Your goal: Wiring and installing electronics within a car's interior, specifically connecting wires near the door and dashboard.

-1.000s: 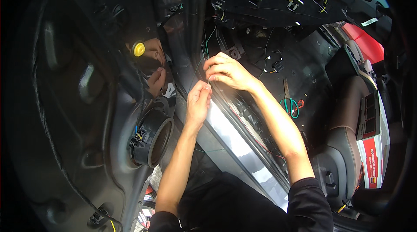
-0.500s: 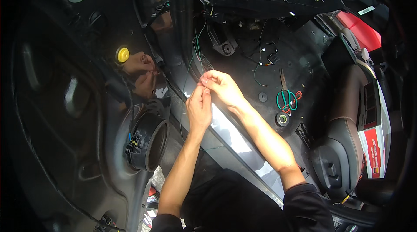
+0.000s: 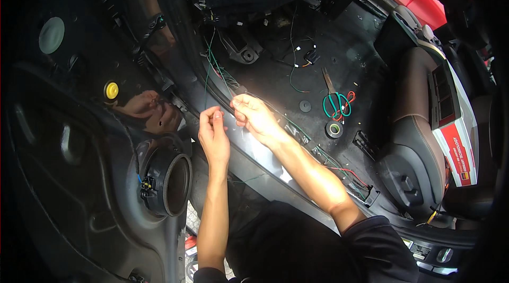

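Thin green wires [image 3: 210, 53] lie exposed and loose ahead of both hands, seemingly unfinished, the right hand [image 3: 253, 116] pinching one strand, the left hand [image 3: 214, 132] bent, whether gripping I cannot tell, scissors [image 3: 332, 91] and tape roll [image 3: 334, 136] lying unused to their right.

Dark floor [image 3: 342, 44] carries scissors [image 3: 332, 94], tape roll [image 3: 327, 131], black disc [image 3: 305, 106]

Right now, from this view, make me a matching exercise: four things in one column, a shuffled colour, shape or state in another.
Column one:
1. Right hand
2. Scissors
3. Tape roll
4. Box

Column two:
A. Black, ring-shaped
B. White, red and black
C. Pinching a thin wire
D. Green-handled

Pairs: 1-C, 2-D, 3-A, 4-B.
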### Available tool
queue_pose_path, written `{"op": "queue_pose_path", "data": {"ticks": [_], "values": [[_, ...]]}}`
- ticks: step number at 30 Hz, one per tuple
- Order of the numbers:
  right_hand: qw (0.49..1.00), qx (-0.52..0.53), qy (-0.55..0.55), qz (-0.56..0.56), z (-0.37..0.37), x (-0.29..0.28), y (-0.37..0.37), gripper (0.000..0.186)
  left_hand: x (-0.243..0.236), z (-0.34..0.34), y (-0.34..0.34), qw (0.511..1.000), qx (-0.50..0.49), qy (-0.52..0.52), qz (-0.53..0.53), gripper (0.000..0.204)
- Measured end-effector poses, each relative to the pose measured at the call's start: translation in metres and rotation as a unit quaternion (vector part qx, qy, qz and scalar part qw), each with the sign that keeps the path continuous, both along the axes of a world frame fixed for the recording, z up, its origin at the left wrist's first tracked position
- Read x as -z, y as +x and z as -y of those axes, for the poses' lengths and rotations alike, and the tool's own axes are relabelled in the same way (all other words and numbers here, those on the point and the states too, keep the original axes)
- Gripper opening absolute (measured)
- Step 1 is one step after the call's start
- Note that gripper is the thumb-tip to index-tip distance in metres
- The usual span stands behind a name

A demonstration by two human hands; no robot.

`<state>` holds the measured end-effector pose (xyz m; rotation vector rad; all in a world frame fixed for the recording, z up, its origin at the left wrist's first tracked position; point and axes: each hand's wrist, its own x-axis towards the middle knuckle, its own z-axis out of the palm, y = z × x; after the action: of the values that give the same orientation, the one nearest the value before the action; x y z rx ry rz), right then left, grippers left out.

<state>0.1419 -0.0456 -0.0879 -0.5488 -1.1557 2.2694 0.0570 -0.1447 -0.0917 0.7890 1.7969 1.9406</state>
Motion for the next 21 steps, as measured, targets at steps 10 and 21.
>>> {"op": "queue_pose_path", "data": {"ticks": [10, 21], "values": [[0.934, 0.006, 0.274, 0.229, -0.029, -0.006, 0.055, 0.017, -0.008, -0.051, -0.016, 0.95, 0.152, 0.079, 0.261, 0.026], [0.607, 0.036, 0.543, 0.579, -0.162, 0.061, 0.121, 0.036, 0.017, -0.033, -0.007, 0.902, 0.112, 0.163, 0.385, 0.018]]}}
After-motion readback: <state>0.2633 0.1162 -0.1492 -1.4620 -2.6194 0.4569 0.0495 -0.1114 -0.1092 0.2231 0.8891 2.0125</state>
